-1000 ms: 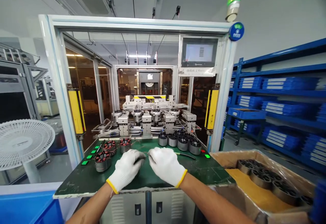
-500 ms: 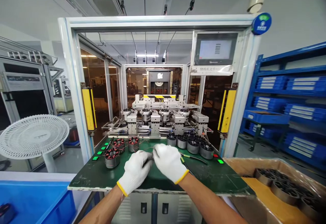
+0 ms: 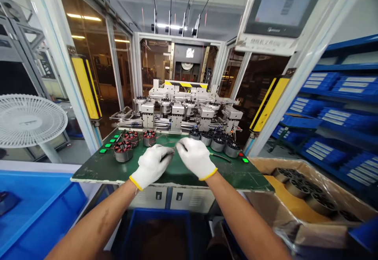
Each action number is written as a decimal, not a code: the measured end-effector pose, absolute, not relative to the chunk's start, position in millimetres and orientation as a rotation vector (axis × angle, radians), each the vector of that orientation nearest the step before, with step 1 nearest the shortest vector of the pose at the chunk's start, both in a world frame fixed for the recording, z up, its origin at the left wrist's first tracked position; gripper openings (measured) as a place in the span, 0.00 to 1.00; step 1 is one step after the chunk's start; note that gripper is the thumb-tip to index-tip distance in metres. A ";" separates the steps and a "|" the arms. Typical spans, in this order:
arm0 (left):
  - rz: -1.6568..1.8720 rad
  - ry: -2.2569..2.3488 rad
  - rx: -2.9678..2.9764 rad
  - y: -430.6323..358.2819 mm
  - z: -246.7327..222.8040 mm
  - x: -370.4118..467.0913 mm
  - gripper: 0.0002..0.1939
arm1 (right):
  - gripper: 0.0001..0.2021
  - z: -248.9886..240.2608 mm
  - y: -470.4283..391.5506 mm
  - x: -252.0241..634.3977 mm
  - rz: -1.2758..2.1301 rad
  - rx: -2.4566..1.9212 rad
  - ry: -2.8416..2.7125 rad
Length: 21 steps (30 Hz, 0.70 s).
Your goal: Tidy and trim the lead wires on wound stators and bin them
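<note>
Closely paired: gloved left hand (image 3: 152, 165) and right hand (image 3: 196, 157) over a green desk (image 3: 183, 176)

Fingers (image 3: 165, 149) on both curl inward; how tightly, or on what, I cannot tell; beyond the left, a red-wound core (image 3: 149, 139) stands on the desk; it looks heavy and rigid, its windings (image 3: 150, 134) easily nicked; the grey outer wall (image 3: 148, 142) seems the safest hold.

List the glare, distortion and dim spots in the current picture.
Head view: lamps reflect brightly in the left brown panel; head view: the left white post leans outward, probably lens distortion; head view: the blue bin beneath the table sits in shadow.
</note>
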<state>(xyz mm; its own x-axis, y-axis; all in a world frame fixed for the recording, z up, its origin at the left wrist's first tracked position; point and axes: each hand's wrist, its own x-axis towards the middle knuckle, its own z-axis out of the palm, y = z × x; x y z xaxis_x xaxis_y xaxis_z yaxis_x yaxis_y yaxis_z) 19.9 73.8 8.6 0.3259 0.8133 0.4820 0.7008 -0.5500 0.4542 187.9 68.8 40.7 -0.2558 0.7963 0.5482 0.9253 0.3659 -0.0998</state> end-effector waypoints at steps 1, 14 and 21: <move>1.036 1.399 2.420 74.1 8.8 20.3 0.13 | 0.16 35.2 72.9 186.5 -0.370 -1.568 -2.068; 1.091 1.435 2.437 72.7 2.1 25.7 0.13 | 0.16 29.3 75.6 212.3 1.196 -0.964 -1.184; 1.074 1.475 2.566 59.4 22.3 -13.8 0.17 | 0.18 36.1 60.8 234.0 0.662 -1.170 -1.227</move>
